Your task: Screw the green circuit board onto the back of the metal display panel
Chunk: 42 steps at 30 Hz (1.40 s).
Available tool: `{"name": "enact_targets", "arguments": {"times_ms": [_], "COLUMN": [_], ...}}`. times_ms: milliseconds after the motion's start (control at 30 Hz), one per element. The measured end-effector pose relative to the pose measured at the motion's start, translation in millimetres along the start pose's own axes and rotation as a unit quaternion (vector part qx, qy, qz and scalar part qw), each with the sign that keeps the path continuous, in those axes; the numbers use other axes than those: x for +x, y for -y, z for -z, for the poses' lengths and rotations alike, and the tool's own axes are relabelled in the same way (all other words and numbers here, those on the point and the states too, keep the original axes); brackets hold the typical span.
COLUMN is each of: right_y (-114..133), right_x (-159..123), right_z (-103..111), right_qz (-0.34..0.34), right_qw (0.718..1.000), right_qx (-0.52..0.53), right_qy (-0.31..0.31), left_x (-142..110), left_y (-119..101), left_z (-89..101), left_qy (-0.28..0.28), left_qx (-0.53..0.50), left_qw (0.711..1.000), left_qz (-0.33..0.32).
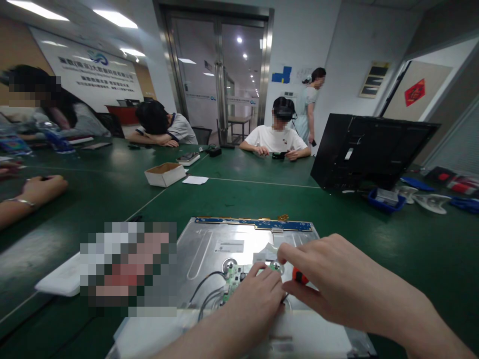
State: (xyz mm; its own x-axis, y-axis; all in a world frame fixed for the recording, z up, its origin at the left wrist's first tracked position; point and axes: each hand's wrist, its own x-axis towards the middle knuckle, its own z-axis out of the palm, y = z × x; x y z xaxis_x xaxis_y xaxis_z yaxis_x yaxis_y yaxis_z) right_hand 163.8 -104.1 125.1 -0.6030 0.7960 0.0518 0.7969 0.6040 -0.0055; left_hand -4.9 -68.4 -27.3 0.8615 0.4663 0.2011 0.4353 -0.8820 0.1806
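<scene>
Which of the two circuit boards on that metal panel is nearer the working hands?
The green board, partly covered by the left hand. The other, a long blue strip, lies along the far edge of the panel.

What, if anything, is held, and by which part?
The right hand grips an orange tool, apparently by its handle; I can't tell for the left hand.

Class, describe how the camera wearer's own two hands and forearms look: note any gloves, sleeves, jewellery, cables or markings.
The left hand and right hand are both ungloved. No sleeve, watch, bracelet or cable shows on either forearm, and no markings stand out. Some fingers are partly hidden, so rings cannot be fully ruled out.
</scene>
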Motion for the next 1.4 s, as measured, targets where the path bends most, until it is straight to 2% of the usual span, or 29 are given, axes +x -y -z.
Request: {"name": "enact_targets", "arguments": {"times_ms": [267,667,1033,1200,1400], "right_y": [-5.2,-8.9,-11.2,-15.7,-22.0], "right_x": [-6.1,-9.6,-11.0,-11.5,-10.3], "right_z": [6.8,5.6,3.5,3.3,12.3], "right_qz": [-0.020,-0.027,-0.021,-0.039,-0.078], "right_qw": [1.000,1.000,1.000,0.997,0.984], "right_qx": [-0.004,-0.008,-0.011,-0.006,0.027], "right_qy": [0.001,-0.005,-0.019,-0.060,-0.158], "left_x": [-0.7,0.3,-2.3,-2.6,-3.6], "left_y": [-4.3,-8.6,-8.0,-8.7,-7.5], "left_z": [8.2,21.5,25.8,36.3,65.9], "left_qy": [0.008,0.031,0.023,0.005,-0.066], "left_qx": [-0.011,-0.029,-0.040,-0.069,-0.107], "left_qw": [1.000,0.998,0.998,0.996,0.990], "left_qz": [0.023,0.046,0.037,0.052,0.071]}}
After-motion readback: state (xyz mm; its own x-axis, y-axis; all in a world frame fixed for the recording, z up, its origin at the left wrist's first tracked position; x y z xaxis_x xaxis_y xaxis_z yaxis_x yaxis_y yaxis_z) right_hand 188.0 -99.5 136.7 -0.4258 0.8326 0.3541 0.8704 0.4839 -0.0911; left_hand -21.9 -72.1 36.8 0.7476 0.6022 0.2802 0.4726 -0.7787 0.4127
